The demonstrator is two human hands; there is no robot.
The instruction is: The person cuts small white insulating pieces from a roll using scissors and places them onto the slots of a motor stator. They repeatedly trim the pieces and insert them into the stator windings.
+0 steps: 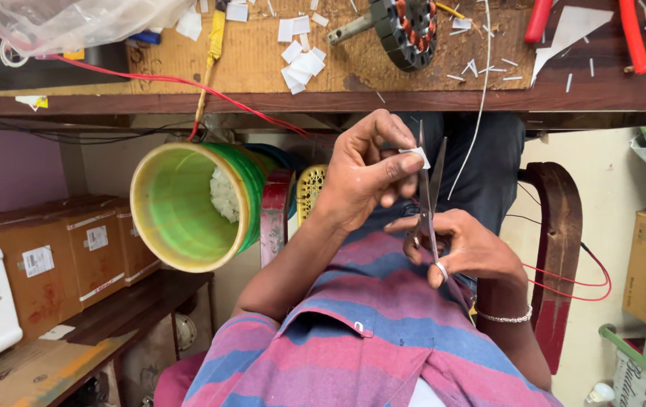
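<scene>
My left hand point(364, 169) pinches a small white paper piece point(416, 155) between thumb and fingers, held in front of my chest. My right hand point(468, 247), with a bracelet on the wrist, grips a pair of scissors point(430, 187). The blades point up and are slightly apart around the edge of the paper. Both hands are close together below the workbench edge, above my striped shirt.
The wooden workbench point(263, 94) carries several cut white paper pieces point(300, 60), a wound motor stator point(406, 26) and red-handled cutters point(632, 34). A green bucket point(180, 207) lies on its side at the left, above cardboard boxes point(74, 256). Red wires point(187, 81) hang nearby.
</scene>
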